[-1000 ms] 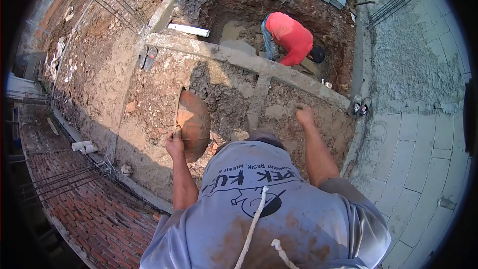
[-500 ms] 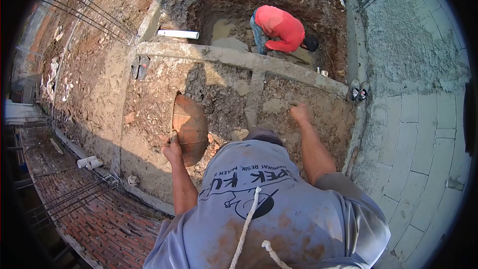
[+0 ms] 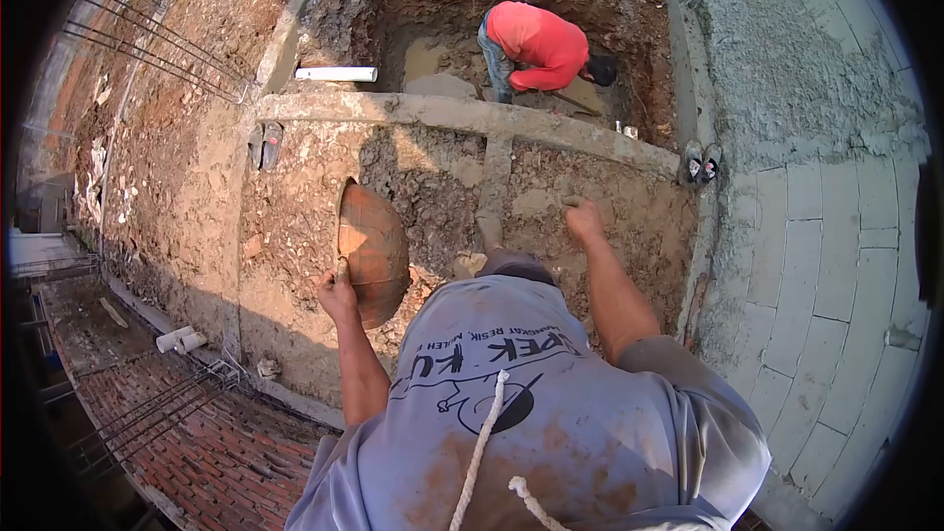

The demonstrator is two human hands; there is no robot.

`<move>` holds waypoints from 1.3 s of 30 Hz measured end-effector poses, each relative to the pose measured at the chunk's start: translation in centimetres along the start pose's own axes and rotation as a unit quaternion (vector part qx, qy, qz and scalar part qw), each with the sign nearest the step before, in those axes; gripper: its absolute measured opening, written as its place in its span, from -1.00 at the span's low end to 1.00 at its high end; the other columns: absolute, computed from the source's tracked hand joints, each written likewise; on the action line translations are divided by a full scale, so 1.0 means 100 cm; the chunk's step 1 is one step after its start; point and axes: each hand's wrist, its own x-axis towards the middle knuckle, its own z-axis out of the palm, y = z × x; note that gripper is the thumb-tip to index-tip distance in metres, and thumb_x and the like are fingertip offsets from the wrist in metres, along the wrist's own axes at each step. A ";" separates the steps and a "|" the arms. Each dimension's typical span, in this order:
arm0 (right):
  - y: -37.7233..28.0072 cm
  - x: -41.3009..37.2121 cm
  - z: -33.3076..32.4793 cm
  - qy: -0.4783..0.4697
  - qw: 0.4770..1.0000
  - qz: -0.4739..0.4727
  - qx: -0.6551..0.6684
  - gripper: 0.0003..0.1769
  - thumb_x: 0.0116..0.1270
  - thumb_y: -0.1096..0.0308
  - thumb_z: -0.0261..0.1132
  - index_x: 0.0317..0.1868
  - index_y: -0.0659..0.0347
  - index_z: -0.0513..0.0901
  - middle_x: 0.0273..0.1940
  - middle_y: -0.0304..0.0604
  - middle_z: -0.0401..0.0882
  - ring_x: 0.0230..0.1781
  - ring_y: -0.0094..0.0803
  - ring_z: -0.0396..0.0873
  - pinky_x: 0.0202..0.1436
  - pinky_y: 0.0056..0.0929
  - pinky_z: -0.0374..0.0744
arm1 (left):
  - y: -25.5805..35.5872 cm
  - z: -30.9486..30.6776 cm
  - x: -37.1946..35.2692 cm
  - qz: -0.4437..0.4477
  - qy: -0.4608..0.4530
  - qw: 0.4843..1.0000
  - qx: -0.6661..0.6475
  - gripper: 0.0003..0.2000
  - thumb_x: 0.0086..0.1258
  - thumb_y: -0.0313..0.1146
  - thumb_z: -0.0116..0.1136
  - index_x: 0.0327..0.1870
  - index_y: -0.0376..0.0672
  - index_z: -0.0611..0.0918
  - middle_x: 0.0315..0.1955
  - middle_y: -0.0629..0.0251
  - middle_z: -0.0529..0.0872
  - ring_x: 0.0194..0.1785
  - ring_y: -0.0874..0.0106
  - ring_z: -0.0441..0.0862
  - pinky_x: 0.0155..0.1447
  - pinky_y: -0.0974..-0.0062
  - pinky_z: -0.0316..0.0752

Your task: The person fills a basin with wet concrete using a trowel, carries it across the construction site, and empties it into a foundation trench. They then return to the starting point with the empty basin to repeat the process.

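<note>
My left hand [image 3: 337, 297] is closed on the rim of a basin [image 3: 374, 246]. This basin is rounded, rusty orange-brown and dirt-marked; it is tipped on its side, its curved underside turned toward my body. My right hand [image 3: 584, 220] is held out ahead on the right, above muddy ground, with its fingers curled in. A muddy grey tip shows at those fingers, and I cannot make out whether they hold anything. My grey shirt [image 3: 551, 393], stained with soil, covers the lower middle of the view.
A person in a red top [image 3: 536, 39] bends over in a muddy pit [image 3: 423, 54] ahead. A concrete beam [image 3: 442, 113] crosses in front of it. Sandals [image 3: 264, 145] and shoes [image 3: 702, 162] sit near its ends. A white pipe [image 3: 336, 74] lies behind it. Steel bars [image 3: 147, 39] jut out left.
The whole view has shifted slightly, with the pit and beam now a little further left. My left hand keeps its hold on the basin. The person in red remains bent over.
</note>
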 end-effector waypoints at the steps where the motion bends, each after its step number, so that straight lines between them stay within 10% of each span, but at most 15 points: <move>1: 0.007 0.007 0.006 0.004 1.000 0.001 -0.002 -0.58 -0.07 0.29 0.12 -0.12 0.13 0.63 -0.15 0.11 0.58 -0.07 -0.05 0.53 0.01 -0.27 0.47 | -0.005 0.000 0.002 0.002 -0.003 1.000 -0.007 -0.89 0.16 -0.43 0.19 -0.45 -0.29 0.62 -0.52 0.40 0.60 -0.41 0.59 0.45 -0.27 0.61 0.34; 39: 0.001 -0.009 -0.003 -0.001 0.999 -0.005 0.045 -0.62 -0.01 0.33 0.11 -0.12 0.10 0.64 -0.12 0.08 0.58 -0.03 -0.12 0.52 0.04 -0.33 0.45 | 0.026 0.008 -0.009 0.009 -0.014 1.000 0.008 -0.72 0.17 -0.32 0.20 -0.69 -0.13 0.41 -0.70 0.53 0.36 -0.56 0.65 0.22 -0.48 0.58 0.15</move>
